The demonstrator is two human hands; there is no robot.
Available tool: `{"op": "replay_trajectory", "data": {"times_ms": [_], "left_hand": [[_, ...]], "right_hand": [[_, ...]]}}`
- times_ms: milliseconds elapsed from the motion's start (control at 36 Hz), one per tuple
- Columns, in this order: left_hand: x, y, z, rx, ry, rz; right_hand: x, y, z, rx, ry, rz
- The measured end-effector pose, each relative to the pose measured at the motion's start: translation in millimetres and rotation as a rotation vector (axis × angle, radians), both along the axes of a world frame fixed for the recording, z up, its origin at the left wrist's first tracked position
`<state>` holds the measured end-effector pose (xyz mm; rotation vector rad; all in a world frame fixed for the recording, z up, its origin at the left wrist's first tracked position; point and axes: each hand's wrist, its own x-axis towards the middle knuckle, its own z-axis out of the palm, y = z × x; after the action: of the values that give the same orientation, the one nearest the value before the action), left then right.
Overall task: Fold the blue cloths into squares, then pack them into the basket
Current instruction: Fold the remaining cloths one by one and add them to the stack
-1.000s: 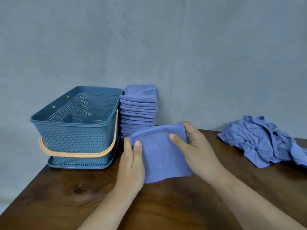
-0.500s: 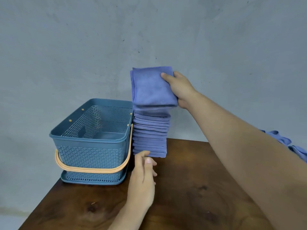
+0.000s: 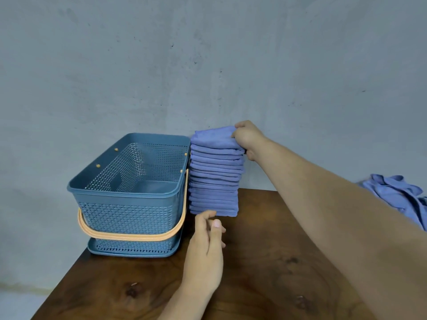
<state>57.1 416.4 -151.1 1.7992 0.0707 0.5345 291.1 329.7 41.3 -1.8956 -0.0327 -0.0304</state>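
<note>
Head camera looks down across a dark wooden bench [image 3: 265, 273] set against a grey plaster wall [image 3: 208, 65]. A person's bare right arm reaches forward from the lower right. Its hand, the right grip [image 3: 248, 138], is curled round the right edge of the top cloth [image 3: 212, 137], fingers above and thumb below. That cloth lies on a tall stack of folded blue cloths [image 3: 215, 181], which stands at the back of the bench, upright and leaning a little to the right near the top. Just left of the stack sits the basket [image 3: 129, 211], blue plastic with perforated walls. Its open top shows the floor inside, and its orange handle [image 3: 129, 236] is folded down across the near side. I cannot tell whether the stack touches the basket. The left grip [image 3: 205, 245] rests low in front of the stack's base, fingers loosely curled and holding nothing, fingertips close to the bottom cloths. At the far right edge lies a crumpled heap of unfolded blue cloths [image 3: 397, 195], partly hidden behind the right forearm.
</note>
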Motion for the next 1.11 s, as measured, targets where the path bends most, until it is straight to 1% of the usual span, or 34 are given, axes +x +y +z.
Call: {"op": "replay_trajectory", "data": {"times_ms": [83, 167, 222, 333, 417, 472, 528, 583, 611, 694, 806, 889, 972, 1028, 1111], "left_hand": [[-0.6, -0.4, -0.7, 0.006, 0.004, -0.003], [-0.9, -0.7, -0.6, 0.006, 0.01, -0.008], [-0.7, -0.5, -0.2, 0.007, 0.015, -0.008], [-1.3, 1.3, -0.2, 0.017, 0.036, -0.016], [-1.8, 2.3, -0.8, 0.028, 0.054, -0.034], [-1.7, 1.9, -1.1, 0.044, 0.066, -0.047], [-1.8, 1.3, -0.8, 0.067, 0.078, -0.061], [-2.2, 1.4, -0.2, 0.09, 0.086, -0.074], [-2.5, 1.7, 0.2, 0.112, 0.089, -0.081], [-3.5, 1.8, -0.1, 0.212, 0.093, -0.104], [-12.5, -2.4, -0.6, 0.307, 0.1, -0.168], [-21.5, -9.5, 0.7, 0.394, 0.112, -0.216], [-28.0, -19.7, 1.1, 0.431, 0.12, -0.24], [-32.4, -28.8, -0.2, 0.465, 0.132, -0.262], [-36.6, -45.3, -1.4, 0.525, 0.145, -0.29]], "right_hand": [[0.1, 5.0, -1.9, 0.078, 0.024, -0.037], [4.2, 4.6, -3.4, 0.073, 0.05, -0.051], [6.1, 2.6, -2.5, 0.045, 0.017, -0.041], [-0.5, -6.5, -0.4, -0.199, -0.133, -0.034], [-10.9, -20.2, 0.2, -0.297, -0.237, 0.024], [-24.6, -31.0, -1.1, -0.343, -0.377, 0.129], [-40.7, -43.0, -5.0, -0.482, -0.525, 0.308], [-55.2, -55.7, -12.6, -0.64, -0.577, 0.427], [-62.1, -63.0, -16.4, -0.684, -0.596, 0.435], [-86.8, -91.8, -29.6, -0.711, -0.666, 0.365], [-128.5, -139.9, -58.9, -0.711, -0.643, 0.336], [-161.5, -183.9, -89.4, -0.718, -0.571, 0.336], [-188.6, -228.8, -117.5, -0.72, -0.453, 0.306], [-200.8, -257.5, -137.6, -0.703, -0.385, 0.272], [-210.1, -297.7, -165.2, -0.66, -0.336, 0.193]]}}
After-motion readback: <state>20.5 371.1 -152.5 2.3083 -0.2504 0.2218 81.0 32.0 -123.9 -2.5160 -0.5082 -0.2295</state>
